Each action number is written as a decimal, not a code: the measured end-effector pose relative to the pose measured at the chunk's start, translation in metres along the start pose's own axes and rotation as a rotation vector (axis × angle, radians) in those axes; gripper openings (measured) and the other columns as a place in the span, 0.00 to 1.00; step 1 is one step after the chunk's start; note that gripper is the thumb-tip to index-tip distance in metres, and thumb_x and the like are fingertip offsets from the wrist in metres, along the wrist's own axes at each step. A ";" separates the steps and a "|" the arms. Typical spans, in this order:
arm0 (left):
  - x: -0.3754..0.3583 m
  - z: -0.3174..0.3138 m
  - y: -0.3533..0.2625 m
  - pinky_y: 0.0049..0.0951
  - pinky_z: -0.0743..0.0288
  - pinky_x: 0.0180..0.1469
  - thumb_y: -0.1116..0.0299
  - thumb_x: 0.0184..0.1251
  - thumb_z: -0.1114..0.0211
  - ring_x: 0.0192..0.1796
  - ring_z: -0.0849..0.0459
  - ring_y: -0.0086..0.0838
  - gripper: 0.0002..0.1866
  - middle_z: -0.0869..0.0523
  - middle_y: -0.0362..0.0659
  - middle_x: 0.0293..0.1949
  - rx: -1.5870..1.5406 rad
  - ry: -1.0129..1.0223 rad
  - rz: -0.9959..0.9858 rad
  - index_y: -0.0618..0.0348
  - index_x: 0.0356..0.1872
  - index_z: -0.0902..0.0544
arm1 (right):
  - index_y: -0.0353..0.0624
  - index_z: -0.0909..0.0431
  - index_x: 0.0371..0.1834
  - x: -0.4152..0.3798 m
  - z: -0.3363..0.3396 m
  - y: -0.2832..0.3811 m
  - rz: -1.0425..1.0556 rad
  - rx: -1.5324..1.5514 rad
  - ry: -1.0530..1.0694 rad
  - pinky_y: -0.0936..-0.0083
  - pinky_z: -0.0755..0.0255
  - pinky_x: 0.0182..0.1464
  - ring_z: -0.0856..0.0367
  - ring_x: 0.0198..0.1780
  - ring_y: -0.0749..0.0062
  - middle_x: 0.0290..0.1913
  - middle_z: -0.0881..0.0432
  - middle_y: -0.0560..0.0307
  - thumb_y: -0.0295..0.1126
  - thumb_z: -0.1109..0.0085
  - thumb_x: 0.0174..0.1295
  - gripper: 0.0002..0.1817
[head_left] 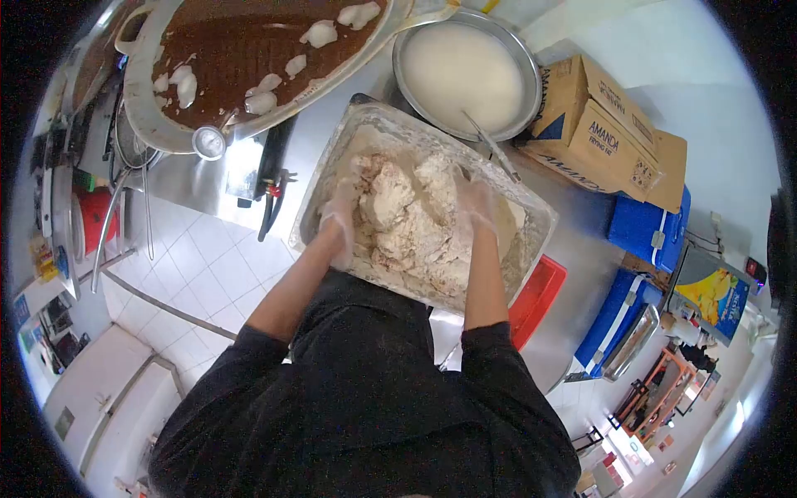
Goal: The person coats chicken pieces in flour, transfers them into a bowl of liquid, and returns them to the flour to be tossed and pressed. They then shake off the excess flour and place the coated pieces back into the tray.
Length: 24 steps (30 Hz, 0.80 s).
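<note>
2 hands (407, 216), perhaps 5 floured pieces (407, 220)

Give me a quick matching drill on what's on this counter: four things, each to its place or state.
1. round metal bowl
2. rectangular tray
3. fryer pan
4. cardboard box

a. dark oil with pale pieces floating
b. both gloved hands in floured pieces
c. filled with white liquid
d. right of the bowl, above a blue container

Pairs: 1-c, 2-b, 3-a, 4-d
</note>
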State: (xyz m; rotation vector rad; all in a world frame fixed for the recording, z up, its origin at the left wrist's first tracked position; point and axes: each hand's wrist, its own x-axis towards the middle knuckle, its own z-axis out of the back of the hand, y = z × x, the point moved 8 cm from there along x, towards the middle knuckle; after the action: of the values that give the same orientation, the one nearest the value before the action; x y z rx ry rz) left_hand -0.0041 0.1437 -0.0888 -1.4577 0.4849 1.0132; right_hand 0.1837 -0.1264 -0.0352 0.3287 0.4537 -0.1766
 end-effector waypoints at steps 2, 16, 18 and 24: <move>0.025 -0.018 -0.008 0.39 0.47 0.73 0.46 0.74 0.53 0.70 0.36 0.41 0.33 0.32 0.49 0.70 0.064 -0.041 -0.026 0.56 0.72 0.36 | 0.38 0.19 0.51 0.033 -0.056 -0.014 0.098 0.232 0.147 0.52 0.27 0.54 0.21 0.54 0.39 0.52 0.19 0.34 0.56 0.44 0.62 0.30; 0.071 -0.129 -0.100 0.38 0.31 0.63 0.42 0.70 0.50 0.56 0.21 0.47 0.34 0.20 0.56 0.58 0.750 0.309 -0.585 0.63 0.62 0.25 | 0.42 0.44 0.75 0.030 -0.082 -0.015 0.216 0.836 0.732 0.58 0.41 0.72 0.34 0.71 0.54 0.72 0.36 0.41 0.47 0.37 0.63 0.41; 0.018 -0.142 -0.126 0.39 0.32 0.63 0.42 0.68 0.47 0.58 0.22 0.48 0.35 0.20 0.56 0.59 0.870 0.610 -0.629 0.62 0.62 0.25 | 0.38 0.40 0.72 -0.007 -0.029 -0.025 0.290 0.628 0.634 0.57 0.37 0.68 0.30 0.65 0.50 0.67 0.29 0.40 0.47 0.34 0.60 0.41; -0.002 -0.090 -0.168 0.42 0.35 0.68 0.40 0.64 0.42 0.66 0.27 0.51 0.37 0.24 0.56 0.64 0.714 0.213 -0.321 0.57 0.66 0.27 | 0.45 0.27 0.66 0.039 -0.025 -0.148 0.221 -0.047 0.280 0.56 0.30 0.58 0.24 0.55 0.41 0.61 0.24 0.36 0.41 0.35 0.61 0.30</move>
State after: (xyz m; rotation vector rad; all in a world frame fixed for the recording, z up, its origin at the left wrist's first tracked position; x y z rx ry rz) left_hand 0.1548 0.0881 -0.0003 -0.9514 0.6576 0.3610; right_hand 0.1725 -0.2598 -0.1145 0.3567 0.6923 0.0974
